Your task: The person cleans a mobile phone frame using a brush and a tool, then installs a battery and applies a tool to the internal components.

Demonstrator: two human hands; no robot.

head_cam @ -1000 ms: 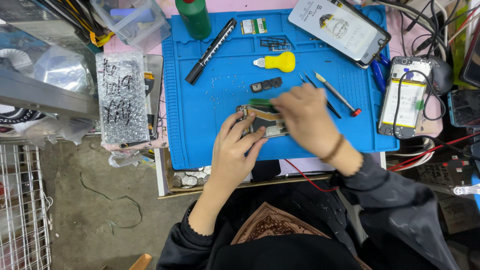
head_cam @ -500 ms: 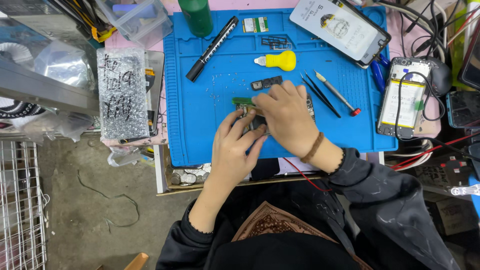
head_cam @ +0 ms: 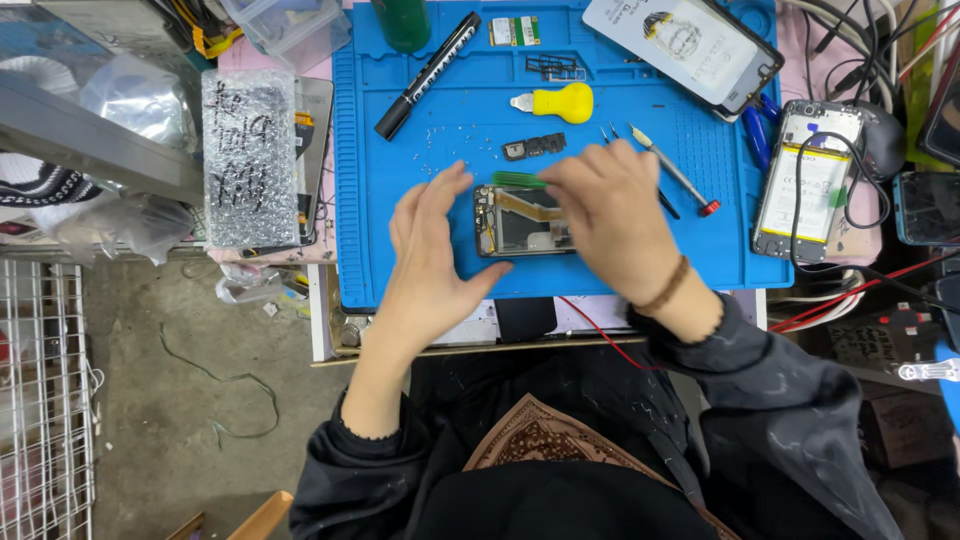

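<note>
An opened phone [head_cam: 520,222] with its back off lies in the middle of the blue work mat [head_cam: 420,150]. My left hand [head_cam: 432,250] cups its left end, fingers spread, thumb at the lower edge. My right hand [head_cam: 610,215] lies over the phone's right end and grips a green-handled screwdriver [head_cam: 520,180], which points left along the phone's top edge. A small black part [head_cam: 534,148] and a yellow-handled tool [head_cam: 558,102] lie on the mat just beyond the phone.
On the mat: a black marker [head_cam: 428,74], tweezers and a red-tipped tool [head_cam: 672,176]. A white phone box [head_cam: 682,42] is at the back right, another opened phone [head_cam: 810,180] at the right, a bubble-wrapped item [head_cam: 250,158] at the left. Cables lie far right.
Both hands have shifted over the opened phone. My left hand has opened and spread around its left end. The green screwdriver now lies flat along its top edge.
</note>
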